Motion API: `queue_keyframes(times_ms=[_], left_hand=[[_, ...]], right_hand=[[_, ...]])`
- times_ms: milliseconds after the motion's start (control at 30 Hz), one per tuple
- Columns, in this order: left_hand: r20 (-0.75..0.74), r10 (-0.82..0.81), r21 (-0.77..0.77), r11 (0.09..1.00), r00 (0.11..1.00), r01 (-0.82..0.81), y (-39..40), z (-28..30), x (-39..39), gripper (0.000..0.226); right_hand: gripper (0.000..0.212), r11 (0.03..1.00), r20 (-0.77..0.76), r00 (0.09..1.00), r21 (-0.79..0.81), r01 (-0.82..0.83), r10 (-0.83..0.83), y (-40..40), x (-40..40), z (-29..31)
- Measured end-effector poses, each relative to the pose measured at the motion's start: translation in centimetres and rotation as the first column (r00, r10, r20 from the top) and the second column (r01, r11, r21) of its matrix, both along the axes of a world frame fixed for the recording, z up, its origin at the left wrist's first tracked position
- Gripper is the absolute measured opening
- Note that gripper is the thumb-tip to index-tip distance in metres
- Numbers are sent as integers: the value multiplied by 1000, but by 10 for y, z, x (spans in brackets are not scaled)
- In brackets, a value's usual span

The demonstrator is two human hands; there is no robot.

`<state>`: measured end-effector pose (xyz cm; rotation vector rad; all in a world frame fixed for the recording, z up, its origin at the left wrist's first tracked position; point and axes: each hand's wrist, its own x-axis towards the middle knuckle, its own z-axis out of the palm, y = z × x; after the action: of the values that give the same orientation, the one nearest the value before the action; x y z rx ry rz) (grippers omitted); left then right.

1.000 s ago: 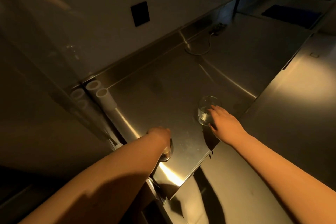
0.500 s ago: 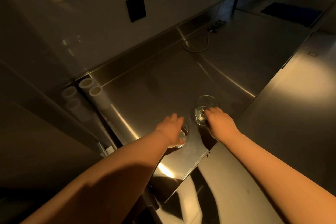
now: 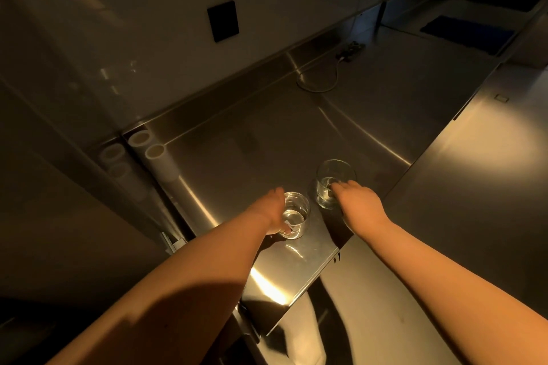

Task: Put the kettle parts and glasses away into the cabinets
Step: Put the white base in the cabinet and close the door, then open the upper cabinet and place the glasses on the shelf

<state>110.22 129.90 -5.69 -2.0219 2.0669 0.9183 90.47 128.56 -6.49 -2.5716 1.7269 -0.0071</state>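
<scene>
Two clear drinking glasses stand upright on a steel counter (image 3: 267, 142). My left hand (image 3: 271, 210) wraps the left side of the nearer glass (image 3: 296, 215), with fingertips curled under its near wall. My right hand (image 3: 357, 204) grips the near side of the farther glass (image 3: 333, 181), fingers across its wall. Both glasses sit close together, a small gap between them. No kettle parts are visible.
White tubes (image 3: 154, 154) lie against a steel panel at the left. A looped white cable (image 3: 318, 83) runs to a plug strip (image 3: 350, 49) by the back wall. A lower steel surface (image 3: 474, 187) lies at the right, with a dark blue mat (image 3: 465, 32) beyond.
My left hand has carried its glass from the counter's near left edge to beside the right glass and set it down. My right hand stayed on its glass.
</scene>
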Motion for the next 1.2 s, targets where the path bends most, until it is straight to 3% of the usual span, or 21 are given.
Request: queue_keyframes(times_ms=[200, 333, 733, 1200], left_hand=[[-144, 38, 28, 999, 989, -34, -5, -3, -3, 70], [-194, 51, 35, 998, 980, -45, -5, -1, -6, 59], [-167, 22, 56, 998, 986, -13, -3, 6, -5, 35], [-36, -24, 142, 989, 999, 29, -1, 5, -3, 50]], right_hand=[[32, 985, 108, 989, -150, -89, 106, 18, -3, 41], [34, 982, 155, 978, -150, -114, 137, 37, 5, 74], [33, 963, 46, 963, -49, -264, 266, 45, 29, 59], [32, 970, 10, 970, 21, -244, 244, 36, 34, 39]])
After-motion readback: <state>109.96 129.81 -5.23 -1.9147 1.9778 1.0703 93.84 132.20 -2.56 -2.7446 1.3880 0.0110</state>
